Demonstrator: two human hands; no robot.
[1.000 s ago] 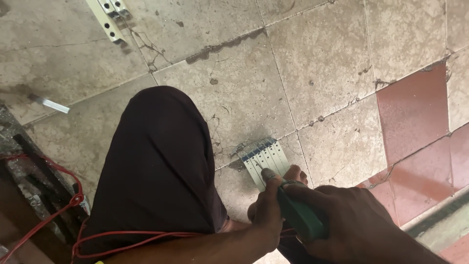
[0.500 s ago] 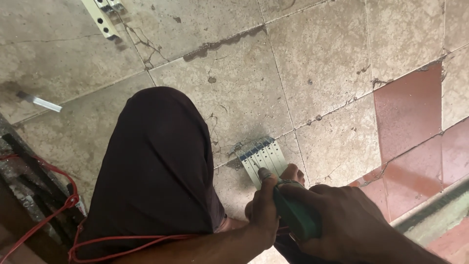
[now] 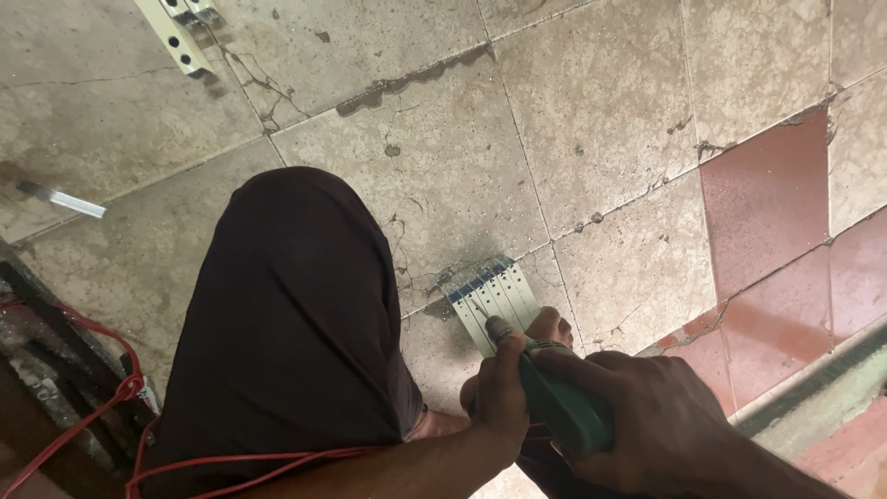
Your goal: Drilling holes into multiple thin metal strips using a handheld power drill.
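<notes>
Head view, looking down at a cracked beige tiled floor with red tiles to the right. The right hand is wrapped around the body of a green power drill, fingers clenched on it; the drill's chuck points up and left, its thin bit touching the near end of a small stack of pale cream flat strips with blue-grey ends. The stack lies flat on the floor, just beside the person's dark-clothed knee, which fills the lower left centre of the view. The left hand sits at the front of the drill, fingers curled about the chuck end and touching the near edge of the stack; whether it grips the drill or only steadies it cannot be told. A toe shows just right of the stack's near end. A red cable runs across the lower left, over the knee's edge. Well apart, at the top left, lies a cream perforated bracket; a short grey metal piece lies at the left.
</notes>
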